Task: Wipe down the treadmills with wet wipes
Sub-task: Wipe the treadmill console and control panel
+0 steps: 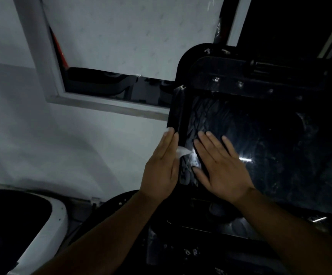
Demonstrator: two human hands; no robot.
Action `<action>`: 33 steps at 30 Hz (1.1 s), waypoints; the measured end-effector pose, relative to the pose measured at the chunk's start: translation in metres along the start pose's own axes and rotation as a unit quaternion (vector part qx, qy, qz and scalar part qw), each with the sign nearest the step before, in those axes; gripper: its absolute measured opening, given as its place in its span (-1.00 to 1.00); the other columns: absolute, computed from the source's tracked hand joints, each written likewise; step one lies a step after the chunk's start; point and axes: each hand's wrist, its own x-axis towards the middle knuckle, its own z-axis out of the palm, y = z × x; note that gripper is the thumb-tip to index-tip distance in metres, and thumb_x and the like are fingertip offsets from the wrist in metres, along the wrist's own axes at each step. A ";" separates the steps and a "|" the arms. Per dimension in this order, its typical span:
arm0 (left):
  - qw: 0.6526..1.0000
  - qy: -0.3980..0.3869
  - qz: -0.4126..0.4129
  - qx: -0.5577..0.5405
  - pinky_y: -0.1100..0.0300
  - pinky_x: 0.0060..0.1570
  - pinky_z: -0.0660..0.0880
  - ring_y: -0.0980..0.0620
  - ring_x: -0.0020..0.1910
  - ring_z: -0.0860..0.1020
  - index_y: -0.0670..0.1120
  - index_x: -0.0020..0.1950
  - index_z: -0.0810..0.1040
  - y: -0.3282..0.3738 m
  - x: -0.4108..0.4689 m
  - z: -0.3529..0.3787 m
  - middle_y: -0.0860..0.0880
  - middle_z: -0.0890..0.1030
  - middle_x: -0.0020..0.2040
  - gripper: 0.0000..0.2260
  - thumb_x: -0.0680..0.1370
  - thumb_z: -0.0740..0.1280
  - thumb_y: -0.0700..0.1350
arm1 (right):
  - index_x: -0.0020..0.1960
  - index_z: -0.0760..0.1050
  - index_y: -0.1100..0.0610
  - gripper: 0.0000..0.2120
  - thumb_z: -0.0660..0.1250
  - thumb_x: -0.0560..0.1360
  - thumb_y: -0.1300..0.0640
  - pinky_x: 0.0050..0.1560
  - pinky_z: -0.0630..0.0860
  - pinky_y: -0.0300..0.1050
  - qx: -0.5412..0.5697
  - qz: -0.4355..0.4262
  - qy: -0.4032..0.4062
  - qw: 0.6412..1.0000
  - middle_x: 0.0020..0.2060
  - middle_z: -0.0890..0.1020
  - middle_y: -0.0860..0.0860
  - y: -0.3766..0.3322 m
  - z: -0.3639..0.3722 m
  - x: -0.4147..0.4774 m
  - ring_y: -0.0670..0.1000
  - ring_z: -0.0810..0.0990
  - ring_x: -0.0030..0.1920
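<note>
While the left hand is pressed flat along the left edge of the treadmill screen, a white wet wipe is trapped under its fingers; the right hand is spread open on the glass, holding nothing.

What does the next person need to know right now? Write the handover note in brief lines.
Left hand: flat against the left edge of the treadmill screen, a white wet wipe showing beside it.
Right hand: open, palm flat on the screen, holding nothing.
Done: cannot tell; the glass shows smears and glare.
Left: wipe the screen face, the dark frame above it, then the console below.
</note>
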 end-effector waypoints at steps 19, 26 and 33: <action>0.999 0.002 -0.051 -0.001 0.03 0.54 0.18 -0.01 0.63 0.07 -0.11 0.64 -0.05 0.019 -0.014 0.010 -0.06 0.00 0.66 -0.48 0.71 0.03 -0.04 | 0.59 0.21 0.19 -0.35 0.09 0.64 -0.18 0.57 0.10 0.20 0.006 0.005 -0.011 1.000 0.60 0.17 0.11 0.000 -0.001 0.000 0.08 0.12 0.61; 0.998 -0.027 -0.057 -0.002 -0.05 0.57 0.09 -0.04 0.64 -0.03 -0.16 0.64 -0.08 0.028 -0.017 0.007 -0.10 -0.08 0.66 -0.42 0.69 0.04 0.01 | 0.58 0.23 0.20 -0.35 0.10 0.63 -0.17 0.57 0.09 0.20 0.017 0.002 -0.009 1.000 0.60 0.17 0.12 0.001 0.000 0.000 0.08 0.12 0.61; 0.995 -0.034 -0.093 0.003 0.25 0.56 -0.13 0.12 0.62 -0.16 -0.08 0.62 -0.19 0.022 0.051 0.002 0.03 -0.23 0.62 -0.36 0.65 -0.07 0.20 | 0.59 0.23 0.15 -0.37 0.11 0.63 -0.18 0.57 0.09 0.11 0.023 -0.011 0.009 1.000 0.60 0.18 0.08 0.013 -0.002 0.016 0.06 0.14 0.60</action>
